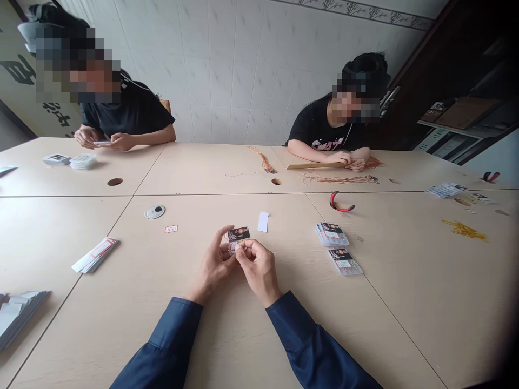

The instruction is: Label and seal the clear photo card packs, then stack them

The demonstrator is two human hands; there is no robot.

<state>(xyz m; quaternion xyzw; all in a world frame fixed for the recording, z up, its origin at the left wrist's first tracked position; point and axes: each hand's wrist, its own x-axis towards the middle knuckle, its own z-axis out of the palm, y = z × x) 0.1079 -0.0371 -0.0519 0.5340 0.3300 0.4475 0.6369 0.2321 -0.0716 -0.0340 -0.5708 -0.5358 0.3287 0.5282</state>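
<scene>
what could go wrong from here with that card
The card is small and pinched between the left hand and the right hand, so it might slip or bend. The stacks of cards lie loose to the right, where the right sleeve could perhaps knock them. The white slip just ahead could also get brushed aside.

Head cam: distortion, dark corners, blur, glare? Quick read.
Head view: strong wide-angle bowing, with wall tiles and table seams slanting sharply; right corners fall dark, dimming the shelves; soft light, faint shadows, no strong glare; the card between left hand and right hand looks fairly sharp.
</scene>
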